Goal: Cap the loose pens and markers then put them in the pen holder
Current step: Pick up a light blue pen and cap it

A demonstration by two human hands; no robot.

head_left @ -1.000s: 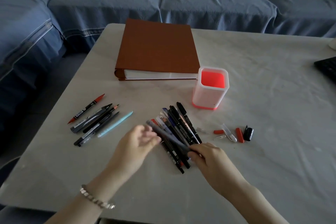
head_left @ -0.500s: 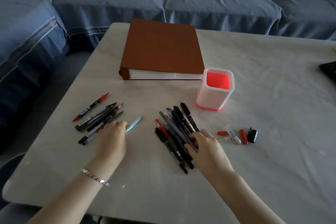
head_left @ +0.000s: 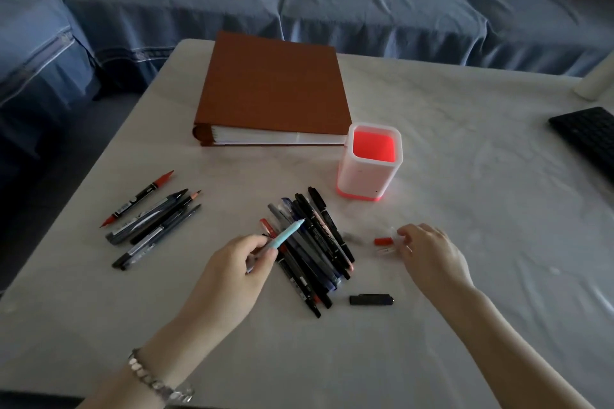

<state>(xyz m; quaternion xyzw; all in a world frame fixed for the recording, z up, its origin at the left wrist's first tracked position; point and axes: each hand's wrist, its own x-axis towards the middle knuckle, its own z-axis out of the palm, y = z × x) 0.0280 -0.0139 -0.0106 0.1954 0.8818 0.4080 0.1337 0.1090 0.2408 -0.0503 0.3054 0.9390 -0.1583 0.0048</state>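
My left hand [head_left: 239, 262] grips a light blue pen [head_left: 286, 235], its tip pointing up and right over a pile of dark pens and markers [head_left: 312, 242] in the middle of the table. My right hand [head_left: 428, 251] reaches over the loose caps to the right of the pile and its fingertips pinch a clear cap [head_left: 397, 236]. A red cap [head_left: 382, 241] lies just left of that hand. A black cap [head_left: 371, 299] lies alone nearer to me. The white pen holder [head_left: 370, 163] with a red inside stands upright beyond the pile, with nothing in it.
A second group of pens and markers [head_left: 149, 219] lies at the left of the table [head_left: 465, 176]. A brown binder [head_left: 272, 90] lies flat behind the holder. A black keyboard [head_left: 588, 136] is at the right edge. A blue sofa [head_left: 332, 3] runs behind the table.
My left hand picked the light blue pen up from the left group and carried it over the pile. My right hand left the pile and moved right to the caps. A black cap now lies nearer to me.
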